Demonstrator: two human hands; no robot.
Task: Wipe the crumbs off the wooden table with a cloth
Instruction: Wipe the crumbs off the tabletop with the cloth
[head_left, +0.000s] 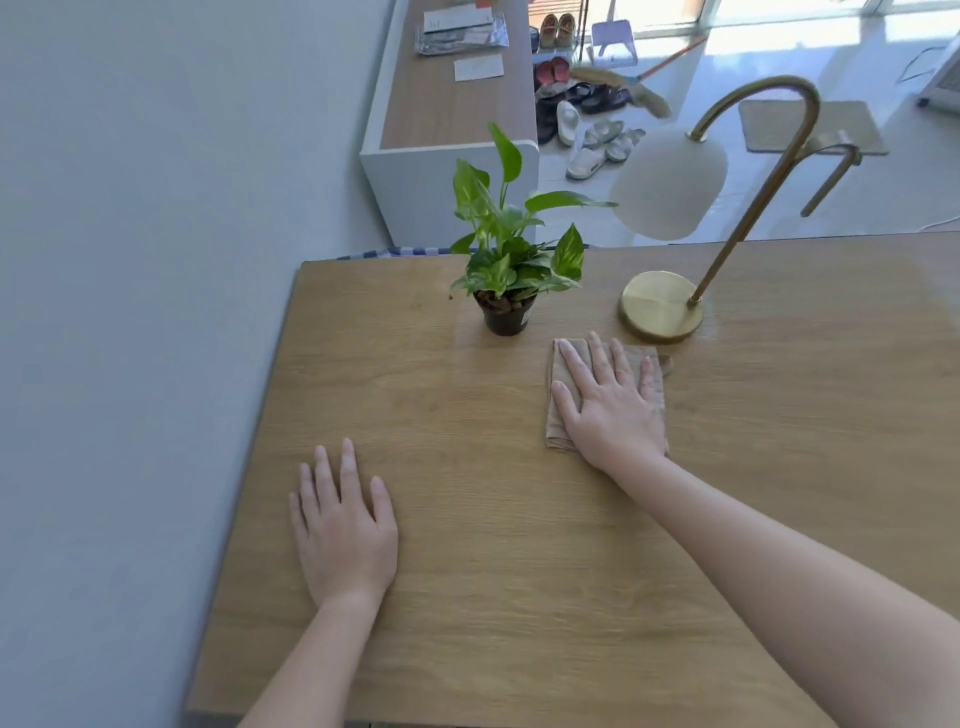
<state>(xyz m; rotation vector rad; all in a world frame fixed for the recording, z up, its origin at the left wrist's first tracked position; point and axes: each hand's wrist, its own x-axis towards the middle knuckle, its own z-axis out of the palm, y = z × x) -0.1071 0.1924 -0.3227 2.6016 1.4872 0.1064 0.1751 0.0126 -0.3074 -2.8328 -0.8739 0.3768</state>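
Observation:
A folded beige cloth (557, 418) lies on the wooden table (493, 613), just in front of the lamp base. My right hand (608, 402) rests flat on top of the cloth, palm down with fingers spread, and covers most of it. My left hand (343, 525) lies flat on the bare wood near the table's left edge, fingers apart, holding nothing. I cannot make out any crumbs on the wood.
A small potted plant (506, 291) stands just left of and behind the cloth. A brass desk lamp (660, 306) with a white shade stands behind the cloth on the right. A grey wall runs along the table's left edge. Beyond the far edge are a white cabinet and shoes on the floor.

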